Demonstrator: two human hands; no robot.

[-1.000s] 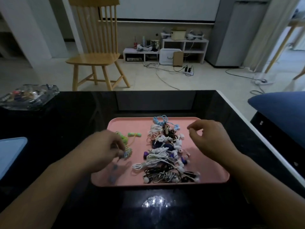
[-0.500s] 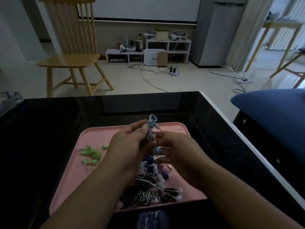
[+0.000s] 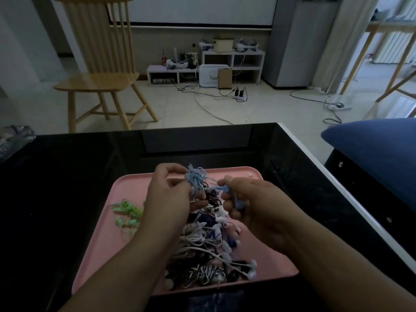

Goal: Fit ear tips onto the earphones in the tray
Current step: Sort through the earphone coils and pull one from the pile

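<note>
A pink tray [image 3: 265, 255] lies on the black table and holds a tangled heap of white, black and purple earphones [image 3: 209, 248]. A green pair [image 3: 127, 211] lies apart at the tray's left side. Above the heap I hold a light blue pair [image 3: 195, 180]. My left hand [image 3: 166, 199] pinches its bundled cable. My right hand [image 3: 254, 208] is closed on its blue earbud ends, which stick out between the fingers. A small white ear tip [image 3: 250, 175] sits in the tray's far right corner.
The black glossy table [image 3: 67, 188] has a white edge along its right side [image 3: 337, 188]. A blue cushion [image 3: 378, 152] lies to the right. A clear dish [image 3: 13, 138] sits at the far left. A wooden chair [image 3: 99, 70] stands beyond the table.
My left hand left the green pair on the tray. Both hands came together, lifted the light blue pair from the far end of the heap, and now spread it apart.
</note>
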